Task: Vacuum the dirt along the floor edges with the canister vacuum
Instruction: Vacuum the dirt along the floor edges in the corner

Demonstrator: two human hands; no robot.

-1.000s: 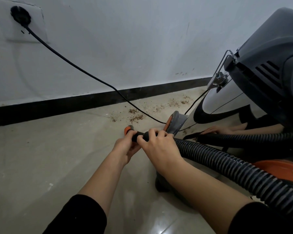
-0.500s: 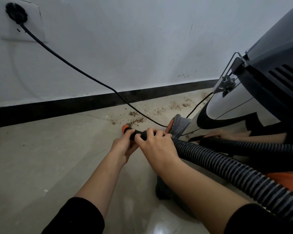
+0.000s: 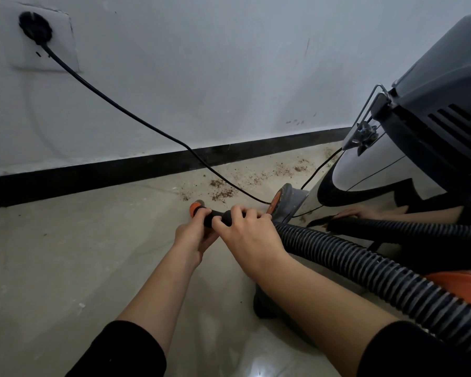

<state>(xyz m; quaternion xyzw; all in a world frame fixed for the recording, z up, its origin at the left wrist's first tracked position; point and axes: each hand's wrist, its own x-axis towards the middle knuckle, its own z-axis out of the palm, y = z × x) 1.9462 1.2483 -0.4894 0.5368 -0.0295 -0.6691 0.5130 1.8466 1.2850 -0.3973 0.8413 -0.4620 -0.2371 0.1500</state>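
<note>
Both my hands hold the black nozzle end (image 3: 218, 216) of the ribbed vacuum hose (image 3: 365, 265); its orange tip (image 3: 195, 208) points left, low over the floor. My left hand (image 3: 193, 236) grips the nozzle near the tip from below. My right hand (image 3: 249, 236) grips it just behind, where the hose begins. Brown dirt crumbs (image 3: 220, 194) lie scattered on the floor just beyond the tip, along the black baseboard (image 3: 120, 172). The shiny canister vacuum (image 3: 424, 137) stands at the right and mirrors my hand.
A black power cord (image 3: 136, 118) runs from a wall socket (image 3: 36, 25) at the upper left down across the dirt to the canister. A grey and orange wheel (image 3: 283, 202) of the vacuum sits beside my right hand. Beige tiled floor (image 3: 65, 254) stretches to the left.
My hands and the nozzle have shifted slightly left and toward the wall, nearer the dirt. The grips are the same.
</note>
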